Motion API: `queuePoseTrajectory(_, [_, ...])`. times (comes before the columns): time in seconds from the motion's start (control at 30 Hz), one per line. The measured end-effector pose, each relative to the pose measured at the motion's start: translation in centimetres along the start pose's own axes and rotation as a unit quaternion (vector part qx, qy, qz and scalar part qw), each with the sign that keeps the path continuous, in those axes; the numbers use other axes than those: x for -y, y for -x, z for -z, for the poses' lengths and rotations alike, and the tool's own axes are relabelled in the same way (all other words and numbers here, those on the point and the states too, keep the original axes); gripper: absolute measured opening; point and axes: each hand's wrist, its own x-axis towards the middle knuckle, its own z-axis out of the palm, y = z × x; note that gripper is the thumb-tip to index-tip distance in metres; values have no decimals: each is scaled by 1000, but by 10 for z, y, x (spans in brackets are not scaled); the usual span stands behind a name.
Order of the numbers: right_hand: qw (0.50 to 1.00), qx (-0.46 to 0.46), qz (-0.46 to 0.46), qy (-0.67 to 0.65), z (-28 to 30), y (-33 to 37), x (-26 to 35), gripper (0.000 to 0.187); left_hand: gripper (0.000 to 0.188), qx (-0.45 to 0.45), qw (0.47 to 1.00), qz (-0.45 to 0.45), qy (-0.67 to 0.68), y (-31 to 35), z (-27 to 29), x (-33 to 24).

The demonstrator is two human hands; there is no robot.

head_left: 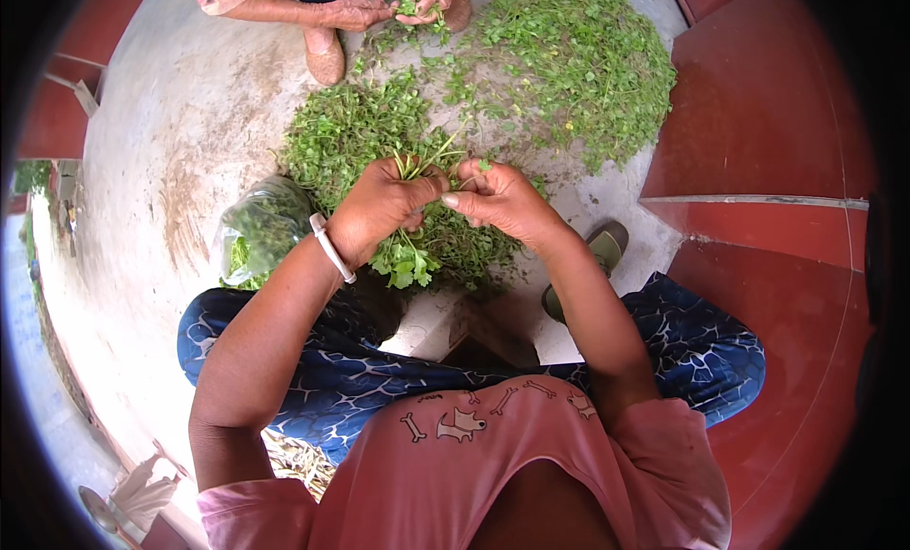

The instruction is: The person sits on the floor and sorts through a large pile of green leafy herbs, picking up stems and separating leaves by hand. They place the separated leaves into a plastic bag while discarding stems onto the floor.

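My left hand [387,207] is closed around a small bunch of leafy greens [406,264] that look like celery or a similar herb. The pale cut stems point up past the knuckles, and the leaves hang below the fist. Close against it on the right, my right hand [504,201] pinches thumb and fingers together. A thin stem and a small green leaf [484,165] show at its fingertips. Beneath both hands lies a heap of loose greens [351,123] on the concrete floor, partly hidden by my hands.
A clear plastic bag of greens [261,229] stands by my left knee. A wider spread of greens [588,66] covers the floor at the far right. Across from me, another person's hands [353,15] hold greens. Red panels [758,123] line the right side.
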Motion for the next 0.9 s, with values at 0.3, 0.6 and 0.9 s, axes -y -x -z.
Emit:
queuePoseTrajectory(0.3, [998,-36,-51,31,11,5,4,22,11,-62,998,5,-16,-3,4,2])
queuePoseTrajectory(0.6, [988,-107,-60,-93,39,2,-17,19,13,-100,994,-39,22,-7,8,-1])
queuePoseTrajectory(0.9, [835,-182,-9,520,55,6,-41,28,29,-68,996,-46,34,-2,11,-19])
